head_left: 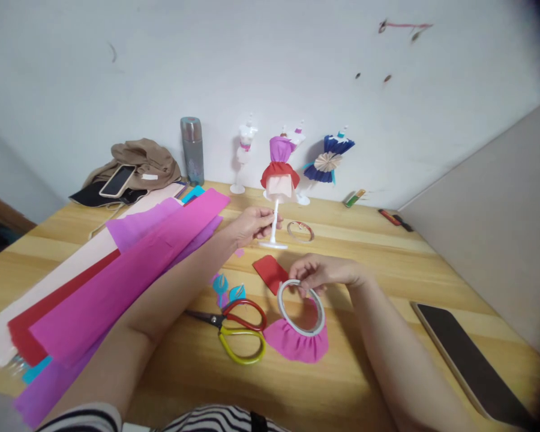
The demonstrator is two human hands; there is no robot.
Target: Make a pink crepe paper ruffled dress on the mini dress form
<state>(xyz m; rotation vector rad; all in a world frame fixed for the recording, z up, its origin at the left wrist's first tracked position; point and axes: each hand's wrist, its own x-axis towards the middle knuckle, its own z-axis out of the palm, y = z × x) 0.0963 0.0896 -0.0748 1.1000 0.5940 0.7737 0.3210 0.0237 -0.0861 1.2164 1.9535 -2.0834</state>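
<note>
My left hand (257,223) is closed round the white stem of a small dress-form mannequin (275,216), which is dressed in purple, red and pale pink paper. My right hand (312,273) pinches the upper rim of a roll of tape (282,306). Below and partly behind the roll lies a gathered magenta paper piece (292,343). A red paper piece (268,271) rests beside my right fingers. Scissors (245,332) with one red and one yellow handle lie left of the tape, near blue paper cutouts (237,292).
Long sheets of coloured crepe paper (130,276) cover the left side. Behind stand a flask (192,153), a white mannequin (246,144) and one in blue paper (330,159). A bangle-like ring (300,231) lies mid-table; a large phone (465,360) lies at right.
</note>
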